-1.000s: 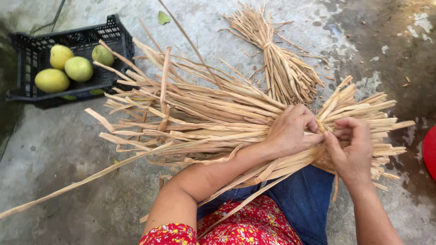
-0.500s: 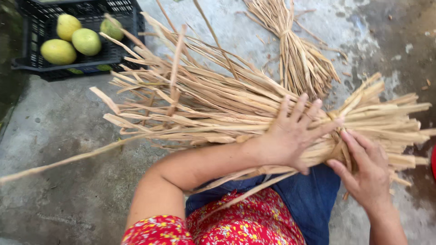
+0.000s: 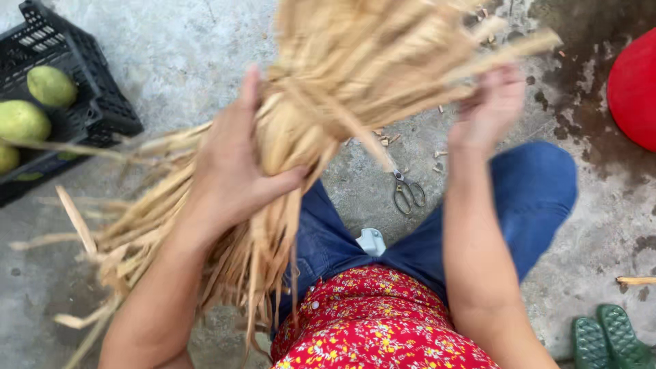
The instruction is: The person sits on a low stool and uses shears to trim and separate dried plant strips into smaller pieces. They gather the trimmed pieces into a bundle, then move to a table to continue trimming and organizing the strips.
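A thick bundle of dry, pale straw-like strips (image 3: 355,82) is raised over my lap, blurred by motion. My left hand (image 3: 236,160) wraps around the bundle's middle, with loose strip ends hanging down and to the left. My right hand (image 3: 492,109) is up at the bundle's right end, fingers curled against the strips. On the concrete floor between my knees lies a small pair of scissors (image 3: 408,194). I sit in blue trousers and a red flowered top.
A black plastic crate (image 3: 96,96) with green fruits (image 3: 51,85) stands at the upper left. Part of a red round object (image 3: 635,89) shows at the right edge. Green sandals (image 3: 608,338) sit at the lower right. Small strip cuttings (image 3: 437,154) lie scattered near the scissors.
The bundle has been lifted off the floor and swung up over my lap. Both hands rose with it, the view shifted right, and the scissors came into sight.
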